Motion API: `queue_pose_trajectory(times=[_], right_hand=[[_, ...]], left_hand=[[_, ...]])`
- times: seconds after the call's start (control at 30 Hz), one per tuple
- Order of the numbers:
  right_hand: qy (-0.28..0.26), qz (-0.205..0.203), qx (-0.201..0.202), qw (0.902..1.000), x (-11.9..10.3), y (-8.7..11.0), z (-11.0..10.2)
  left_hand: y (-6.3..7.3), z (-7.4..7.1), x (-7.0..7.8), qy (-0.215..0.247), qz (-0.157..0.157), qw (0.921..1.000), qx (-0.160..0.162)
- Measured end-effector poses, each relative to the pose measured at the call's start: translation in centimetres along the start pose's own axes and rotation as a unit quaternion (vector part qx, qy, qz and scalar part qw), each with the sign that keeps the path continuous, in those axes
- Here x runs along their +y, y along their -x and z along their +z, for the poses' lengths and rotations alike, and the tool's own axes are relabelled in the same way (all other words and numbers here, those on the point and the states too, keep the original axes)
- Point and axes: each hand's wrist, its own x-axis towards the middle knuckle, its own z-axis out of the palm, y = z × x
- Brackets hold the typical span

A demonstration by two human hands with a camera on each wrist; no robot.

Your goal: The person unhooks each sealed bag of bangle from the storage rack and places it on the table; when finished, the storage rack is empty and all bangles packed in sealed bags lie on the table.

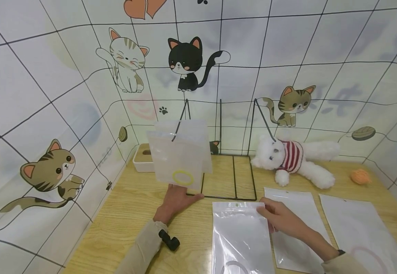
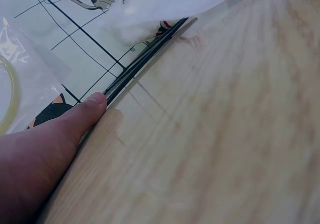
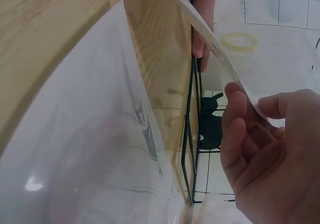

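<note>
My left hand rests at the near left corner of a black wire rack, its thumb extended along the base wire. The other fingers are partly hidden behind clear plastic bags hanging from the rack's left arm; a yellow ring shows in the front one. My right hand pinches the top right corner of a flat clear plastic bag between thumb and fingers. That bag has a pale ring near its bottom. In the right wrist view its lifted edge runs up from the fingers.
Two more clear bags lie at the right, the outer with a pink ring. A white plush toy in a striped shirt lies beside the rack, near an orange lump. A wood-topped white box stands back left.
</note>
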Motion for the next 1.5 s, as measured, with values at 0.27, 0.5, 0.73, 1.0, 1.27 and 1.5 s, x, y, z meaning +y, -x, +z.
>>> queue_pose_trajectory(times=[0.27,0.5,0.73,1.0,1.27,1.5], right_hand=[[0.050,0.007,-0.041,0.9979,0.6,0.3,0.1],[0.194,-0.002,-0.041,0.9802,1.1,0.0,0.4],[0.244,0.014,-0.052,0.9683,1.0,0.0,0.5],[0.314,0.025,-0.021,0.9488,1.6,-0.3,1.1],[0.346,0.030,-0.013,0.9375,1.4,-0.4,1.2],[0.340,0.037,-0.023,0.9392,1.0,-0.4,1.2]], left_hand=[[0.0,0.1,-0.1,0.002,0.003,1.0000,0.004],[-0.2,0.2,-0.2,0.001,0.003,1.0000,0.002],[-0.3,0.2,-0.3,0.005,-0.003,1.0000,-0.003],[-0.1,0.0,-0.1,0.016,0.003,0.9999,0.003],[0.0,-0.2,0.2,0.020,0.009,0.9997,0.015],[0.2,-0.4,0.4,0.029,0.013,0.9993,0.017]])
